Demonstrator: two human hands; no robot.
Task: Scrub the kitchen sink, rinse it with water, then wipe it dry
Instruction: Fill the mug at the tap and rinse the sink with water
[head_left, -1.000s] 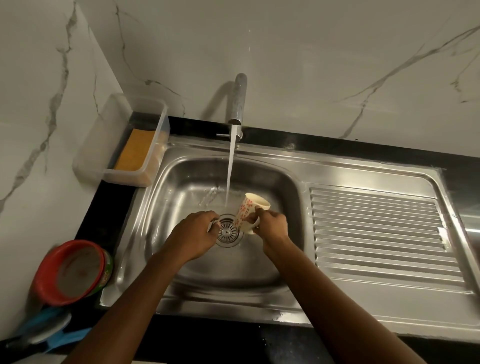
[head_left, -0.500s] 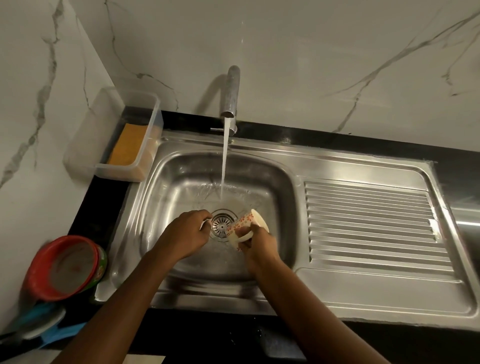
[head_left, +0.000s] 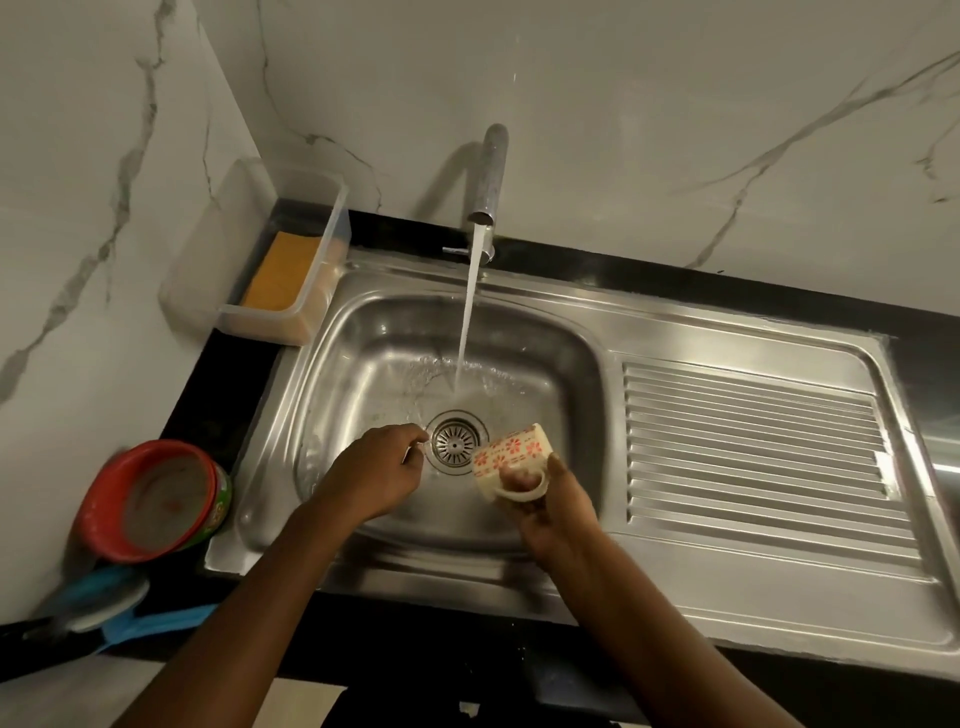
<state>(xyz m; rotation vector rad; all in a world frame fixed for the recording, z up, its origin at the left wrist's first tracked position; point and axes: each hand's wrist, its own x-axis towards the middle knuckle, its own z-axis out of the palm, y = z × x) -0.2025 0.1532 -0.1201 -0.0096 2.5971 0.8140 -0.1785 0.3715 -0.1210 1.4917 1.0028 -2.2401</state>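
Cream flowered mug (head_left: 511, 460), hooked by right hand (head_left: 556, 514) fingers, has tipped out of the stream (head_left: 467, 312) to rinse the steel sink (head_left: 363, 332); left hand (head_left: 371, 475) curled, hold unclear.

the black countertop (head_left: 221, 400) bears the steel sink (head_left: 571, 314), a clear tub (head_left: 260, 323), a red bowl (head_left: 96, 512) and a blue thing (head_left: 156, 623).

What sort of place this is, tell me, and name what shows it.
Most likely a home kitchen: a stainless steel sink with a ribbed drainboard, a tap running into the basin, and a flowered mug gripped by the right hand.
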